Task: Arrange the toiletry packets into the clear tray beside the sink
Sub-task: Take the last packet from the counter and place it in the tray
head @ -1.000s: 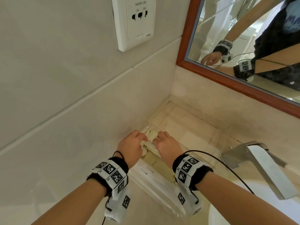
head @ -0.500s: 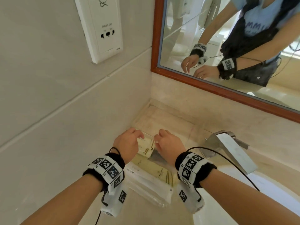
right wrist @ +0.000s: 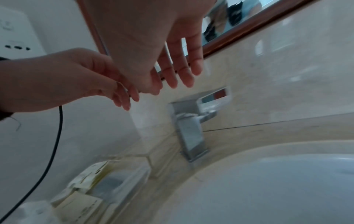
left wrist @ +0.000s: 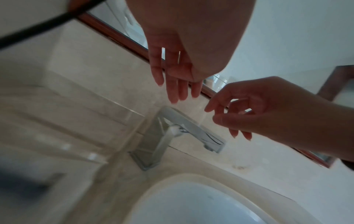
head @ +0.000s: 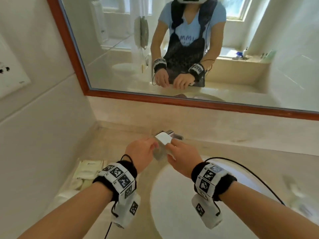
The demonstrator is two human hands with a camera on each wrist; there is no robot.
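Observation:
Several cream and white toiletry packets [head: 88, 171] lie in the clear tray [head: 68, 187] on the counter left of the sink. The right wrist view shows the same packets [right wrist: 93, 174] inside the tray's clear wall [right wrist: 134, 174]. My left hand [head: 151, 146] and right hand [head: 173, 147] hover close together in front of the faucet [head: 164, 138], well right of the tray. In the wrist views the left hand [left wrist: 176, 87] and the right hand [right wrist: 178, 72] have loose, nearly straight fingers and hold nothing.
The white sink basin [head: 172, 204] lies under my wrists. A wood-framed mirror [head: 172, 100] runs along the back wall, and a white socket panel [head: 10, 75] hangs on the left wall. Blurred small items [head: 296, 192] sit on the counter at far right.
Both hands have let go of the packets in the tray and moved right and up, to in front of the faucet. The head view has swung right with them.

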